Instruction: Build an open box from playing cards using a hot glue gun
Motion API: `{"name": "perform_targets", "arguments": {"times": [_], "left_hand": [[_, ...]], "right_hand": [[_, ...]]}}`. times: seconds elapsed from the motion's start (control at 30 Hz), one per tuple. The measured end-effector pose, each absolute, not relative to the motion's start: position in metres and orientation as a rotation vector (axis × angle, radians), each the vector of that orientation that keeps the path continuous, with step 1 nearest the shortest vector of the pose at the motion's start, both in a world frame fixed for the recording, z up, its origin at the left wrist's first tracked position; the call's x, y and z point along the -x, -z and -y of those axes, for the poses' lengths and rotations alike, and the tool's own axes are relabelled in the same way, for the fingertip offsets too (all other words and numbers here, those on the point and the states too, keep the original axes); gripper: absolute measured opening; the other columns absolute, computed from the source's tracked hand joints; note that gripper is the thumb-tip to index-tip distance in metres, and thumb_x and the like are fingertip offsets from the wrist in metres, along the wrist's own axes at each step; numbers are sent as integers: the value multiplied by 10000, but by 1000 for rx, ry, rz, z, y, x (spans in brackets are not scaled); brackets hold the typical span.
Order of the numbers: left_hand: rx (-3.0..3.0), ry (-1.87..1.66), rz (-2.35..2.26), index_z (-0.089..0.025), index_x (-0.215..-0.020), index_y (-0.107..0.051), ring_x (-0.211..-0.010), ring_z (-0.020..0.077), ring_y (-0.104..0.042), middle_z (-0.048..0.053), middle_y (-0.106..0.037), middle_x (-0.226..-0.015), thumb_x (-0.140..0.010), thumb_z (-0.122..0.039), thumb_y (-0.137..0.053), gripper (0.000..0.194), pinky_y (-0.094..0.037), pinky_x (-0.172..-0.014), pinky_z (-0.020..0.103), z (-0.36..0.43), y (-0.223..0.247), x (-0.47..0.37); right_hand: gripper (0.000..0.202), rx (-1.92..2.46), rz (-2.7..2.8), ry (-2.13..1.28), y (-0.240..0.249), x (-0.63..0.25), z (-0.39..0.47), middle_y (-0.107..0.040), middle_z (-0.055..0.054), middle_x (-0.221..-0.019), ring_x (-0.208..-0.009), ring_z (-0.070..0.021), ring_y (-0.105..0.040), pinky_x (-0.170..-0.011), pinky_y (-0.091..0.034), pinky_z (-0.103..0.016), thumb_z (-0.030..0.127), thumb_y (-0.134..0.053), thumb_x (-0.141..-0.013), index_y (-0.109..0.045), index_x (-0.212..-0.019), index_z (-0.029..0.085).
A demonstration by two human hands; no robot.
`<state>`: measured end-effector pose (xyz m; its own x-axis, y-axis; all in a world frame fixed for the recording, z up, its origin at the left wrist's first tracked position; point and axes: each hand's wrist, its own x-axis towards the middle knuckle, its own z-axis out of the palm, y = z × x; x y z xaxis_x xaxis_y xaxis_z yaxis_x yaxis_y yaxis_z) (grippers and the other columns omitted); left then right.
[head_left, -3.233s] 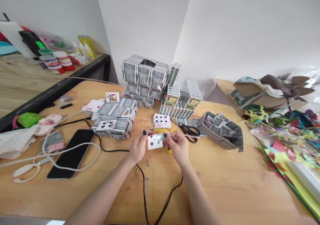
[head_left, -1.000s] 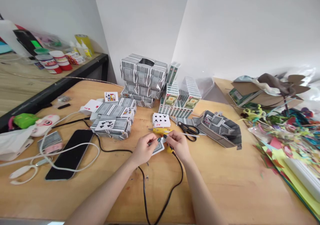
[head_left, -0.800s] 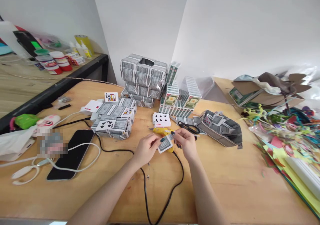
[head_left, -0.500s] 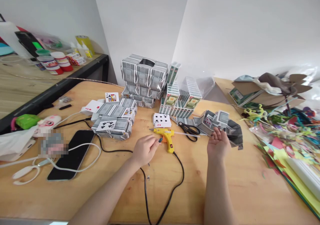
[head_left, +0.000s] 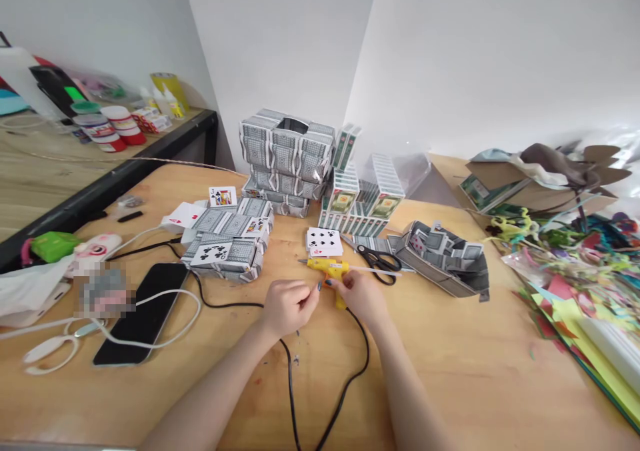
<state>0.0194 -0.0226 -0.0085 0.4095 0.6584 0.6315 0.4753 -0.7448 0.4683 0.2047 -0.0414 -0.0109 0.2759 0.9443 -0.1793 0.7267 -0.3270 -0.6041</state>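
My left hand [head_left: 291,306] is closed over the table, thumb pressed to the curled fingers; anything between them is hidden. Close beside it, my right hand [head_left: 364,295] has thumb and fingers drawn together, overlapping the handle of a yellow glue gun [head_left: 325,266]. Whether it pinches something small I cannot make out. A clear glue stick [head_left: 376,271] juts from the gun's back. Behind the gun lies a small stack of playing cards [head_left: 324,241], with black-handled scissors [head_left: 380,261] to its right. Farther right sits an open box made of cards [head_left: 440,281], with card pieces inside.
Folded-card blocks [head_left: 287,151] are stacked at the back, beside green card packs [head_left: 384,191]. Another card block [head_left: 227,264] is on the left, near a phone [head_left: 145,311] and white cable. A black cord [head_left: 367,344] loops toward me. Coloured scraps [head_left: 565,304] cover the right.
My right hand has moved left from the open card box to the glue gun, beside my left hand. A loose card piece above the box's rim now lies lower. My left hand has barely moved.
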Motion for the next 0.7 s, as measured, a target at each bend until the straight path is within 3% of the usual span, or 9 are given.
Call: {"name": "perform_targets", "arguments": {"times": [0.07,0.2,0.4,0.53,0.7], "left_hand": [[-2385,-1353,-993,-160,-425,-268,-391,61,-240,-60,-239,-420,-780,-137,-503,426,-204,-428,248,23,7,-19],[-2302,-1561,-976,-160,-434,-247,-395,59,-249,-62,-241,-425,-742,-75,-521,421,-200,-428,247,24,3,-18],[-2156,-1925,-1082,-165,-429,-354,-405,70,-336,-39,-363,-403,-735,-53,-527,369,-249,-438,244,20,-4,-2],[-2035,-1991,-1245,-166,-488,-484,-444,89,-421,-2,-470,-441,-787,-98,-488,307,-311,-456,242,16,-7,9],[-2047,-1908,-1267,-175,-471,-466,-437,92,-424,-1,-465,-427,-820,-168,-473,349,-324,-451,244,15,-7,6]], "right_hand": [[409,2263,1619,-623,12,-196,43,-600,-28,-669,-653,-190,-546,-525,-285,-240,588,-601,-619,-494,-671,197],[374,2302,1639,-590,14,-192,43,-604,-54,-749,-710,-203,-556,-546,-307,-250,538,-583,-645,-486,-737,188],[215,2172,1533,-723,14,-198,42,-557,7,-579,-542,-146,-506,-486,-319,-244,359,-628,-599,-469,-569,218],[168,1980,1273,-740,-13,-204,49,-521,31,-533,-500,-131,-478,-462,-335,-235,338,-624,-584,-516,-591,209],[265,1927,853,-529,-64,-238,76,-539,18,-578,-491,-130,-494,-430,-371,-231,390,-614,-584,-560,-750,191]]}}
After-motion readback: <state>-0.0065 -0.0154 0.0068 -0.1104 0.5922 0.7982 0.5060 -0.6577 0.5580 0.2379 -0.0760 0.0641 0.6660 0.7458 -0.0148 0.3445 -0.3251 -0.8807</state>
